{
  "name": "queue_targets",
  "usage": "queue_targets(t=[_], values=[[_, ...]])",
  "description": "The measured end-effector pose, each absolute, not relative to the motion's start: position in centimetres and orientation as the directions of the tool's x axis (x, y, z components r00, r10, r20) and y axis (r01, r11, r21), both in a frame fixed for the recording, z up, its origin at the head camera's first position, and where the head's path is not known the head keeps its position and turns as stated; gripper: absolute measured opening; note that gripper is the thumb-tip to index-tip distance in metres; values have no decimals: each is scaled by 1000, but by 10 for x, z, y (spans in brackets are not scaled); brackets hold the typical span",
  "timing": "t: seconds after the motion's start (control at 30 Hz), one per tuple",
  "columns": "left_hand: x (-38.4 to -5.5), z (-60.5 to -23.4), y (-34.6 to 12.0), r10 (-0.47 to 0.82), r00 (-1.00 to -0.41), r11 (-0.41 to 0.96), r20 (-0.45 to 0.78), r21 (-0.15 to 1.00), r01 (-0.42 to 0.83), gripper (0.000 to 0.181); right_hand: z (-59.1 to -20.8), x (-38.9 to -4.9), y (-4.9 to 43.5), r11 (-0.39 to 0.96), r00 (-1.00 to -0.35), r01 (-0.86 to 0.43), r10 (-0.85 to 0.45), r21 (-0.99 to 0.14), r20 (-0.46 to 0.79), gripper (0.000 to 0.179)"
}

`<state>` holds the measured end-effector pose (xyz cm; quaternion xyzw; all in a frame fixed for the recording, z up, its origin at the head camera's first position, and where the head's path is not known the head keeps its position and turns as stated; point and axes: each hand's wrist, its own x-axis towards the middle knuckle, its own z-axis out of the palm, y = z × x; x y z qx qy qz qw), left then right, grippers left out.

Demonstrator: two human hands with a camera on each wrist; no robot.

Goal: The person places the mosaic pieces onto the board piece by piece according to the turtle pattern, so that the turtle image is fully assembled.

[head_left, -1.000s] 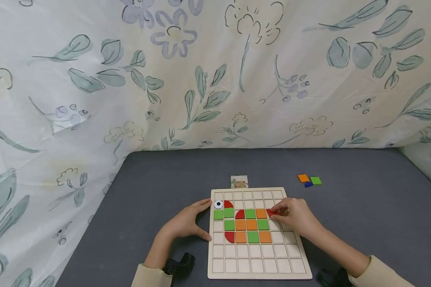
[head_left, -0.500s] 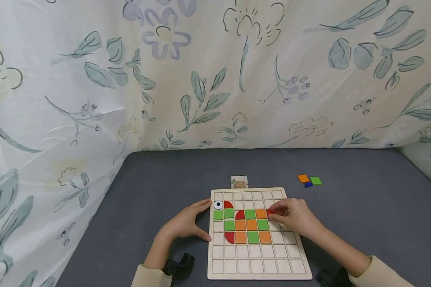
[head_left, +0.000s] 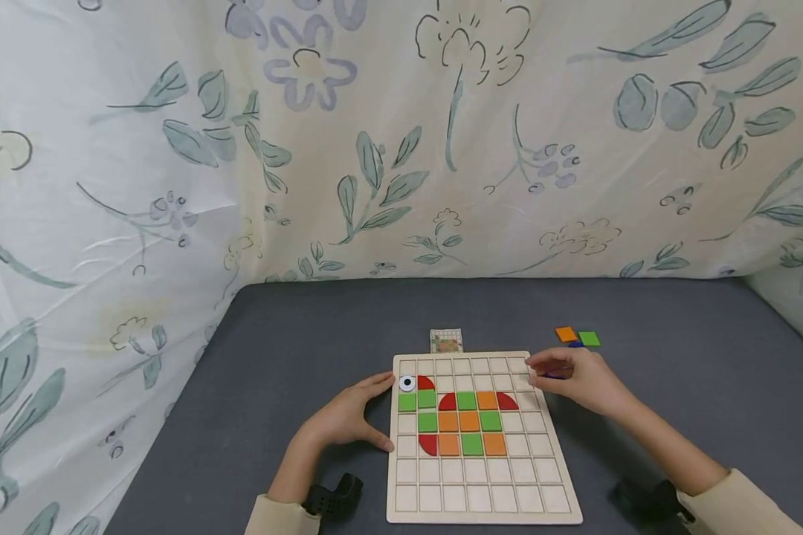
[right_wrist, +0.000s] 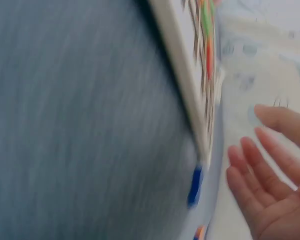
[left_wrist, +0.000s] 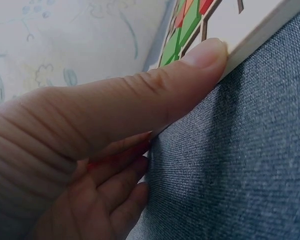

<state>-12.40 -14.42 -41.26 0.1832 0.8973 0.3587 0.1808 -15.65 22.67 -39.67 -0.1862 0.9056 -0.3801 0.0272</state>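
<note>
A pale wooden grid board (head_left: 482,490) bears green, orange and red tiles and a round eye piece (head_left: 407,383). My left hand (head_left: 348,416) rests spread against its left edge, thumb and fingertips touching the side; in the left wrist view the thumb (left_wrist: 205,55) lies on the rim. My right hand (head_left: 578,377) is over the board's upper right edge, fingers loosely bent and apart. A blue piece (right_wrist: 195,186) lies on the cloth by the board's corner, partly under that hand. A red rounded tile (head_left: 506,401) sits in a cell at the row's right end.
An orange tile (head_left: 565,334) and a green tile (head_left: 589,339) lie beyond the right hand, with another blue piece (head_left: 576,344) beside them. A small pattern card (head_left: 445,340) stands behind the board. A floral curtain (head_left: 388,148) bounds the dark table cloth (head_left: 308,327) at the back.
The right hand has let go of the red rounded tile, which now lies in its cell, and has moved right and away from me toward the loose pieces. The left hand stays put.
</note>
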Motion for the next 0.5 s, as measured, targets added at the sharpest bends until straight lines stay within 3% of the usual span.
queue_targets(t=[0.5], values=[[-123, -414, -146, 479, -858, 664, -186, 716, 215, 101, -407, -196, 278, 670, -950, -311, -231, -675, 209, 34]])
